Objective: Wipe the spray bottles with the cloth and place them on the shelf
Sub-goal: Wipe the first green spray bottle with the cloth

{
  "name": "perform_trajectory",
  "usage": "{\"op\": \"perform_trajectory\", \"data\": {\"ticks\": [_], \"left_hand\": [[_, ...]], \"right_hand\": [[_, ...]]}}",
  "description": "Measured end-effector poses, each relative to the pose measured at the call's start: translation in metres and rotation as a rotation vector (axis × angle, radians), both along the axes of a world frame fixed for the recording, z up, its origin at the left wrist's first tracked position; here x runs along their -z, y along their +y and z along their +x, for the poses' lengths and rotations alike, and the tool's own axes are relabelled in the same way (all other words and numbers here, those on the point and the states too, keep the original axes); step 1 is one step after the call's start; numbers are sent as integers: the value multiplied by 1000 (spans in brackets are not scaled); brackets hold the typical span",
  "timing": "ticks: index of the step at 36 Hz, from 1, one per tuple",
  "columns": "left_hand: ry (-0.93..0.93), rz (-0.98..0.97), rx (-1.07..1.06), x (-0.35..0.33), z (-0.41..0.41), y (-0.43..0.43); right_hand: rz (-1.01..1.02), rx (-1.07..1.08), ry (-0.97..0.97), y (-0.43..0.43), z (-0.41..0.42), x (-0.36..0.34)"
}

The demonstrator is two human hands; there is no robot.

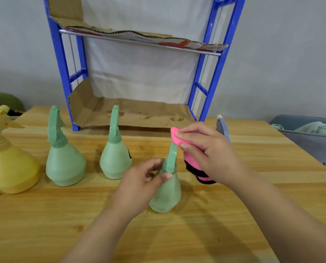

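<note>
Wiping the top of the nearest green spray bottle (166,194) is the step in hand, and it will go best if the bottle is kept from rocking. It stands upright on the wooden table (234,234), in front of the blue shelf (213,73). The left hand (139,185) grasps it at the neck, thumb across the front. The right hand (209,150) pinches a pink cloth (177,138) with black trim and presses it against the tip of the spray head, the rest of the cloth hanging below the palm.

A firm hold low on the neck would let the cloth run down the head and trigger without tipping the bottle; turning the bottle under the cloth looks easier than reaching round it. The round body appears not yet covered.

Two more green bottles (65,164) and a yellow bottle (10,168) wait in a row to the left, well apart from the hands. The cardboard lining (135,114) on the lower shelf carries no bottles so far, so most of the task seems left
</note>
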State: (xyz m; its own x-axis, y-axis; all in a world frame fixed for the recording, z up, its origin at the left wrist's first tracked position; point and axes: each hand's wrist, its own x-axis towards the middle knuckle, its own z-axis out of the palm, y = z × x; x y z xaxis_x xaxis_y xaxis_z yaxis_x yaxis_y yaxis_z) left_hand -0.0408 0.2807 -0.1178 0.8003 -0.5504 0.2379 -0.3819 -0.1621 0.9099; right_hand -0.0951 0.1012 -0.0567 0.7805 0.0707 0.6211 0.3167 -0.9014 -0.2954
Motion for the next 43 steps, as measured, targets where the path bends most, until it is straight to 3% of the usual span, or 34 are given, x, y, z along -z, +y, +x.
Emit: {"op": "perform_trajectory", "data": {"ticks": [4,10,18,24,31,38,43], "left_hand": [[11,-30,24,2,-1,1],[155,-254,5,-9,-6,3],[131,-258,-94,-22,-16,-11],[169,-288,-55,-25,-12,-9],[225,-346,12,-25,-5,-4],[214,-332,4,-27,-4,-4],[152,-330,4,-28,-7,-7]], "right_hand": [[113,11,47,1,-12,6],[324,95,65,5,-27,18],[528,152,6,19,-21,24],[558,104,-47,32,-18,39],[342,-3,-192,41,-23,54],[534,107,-103,28,-12,48],[467,51,-158,37,-16,58]]}}
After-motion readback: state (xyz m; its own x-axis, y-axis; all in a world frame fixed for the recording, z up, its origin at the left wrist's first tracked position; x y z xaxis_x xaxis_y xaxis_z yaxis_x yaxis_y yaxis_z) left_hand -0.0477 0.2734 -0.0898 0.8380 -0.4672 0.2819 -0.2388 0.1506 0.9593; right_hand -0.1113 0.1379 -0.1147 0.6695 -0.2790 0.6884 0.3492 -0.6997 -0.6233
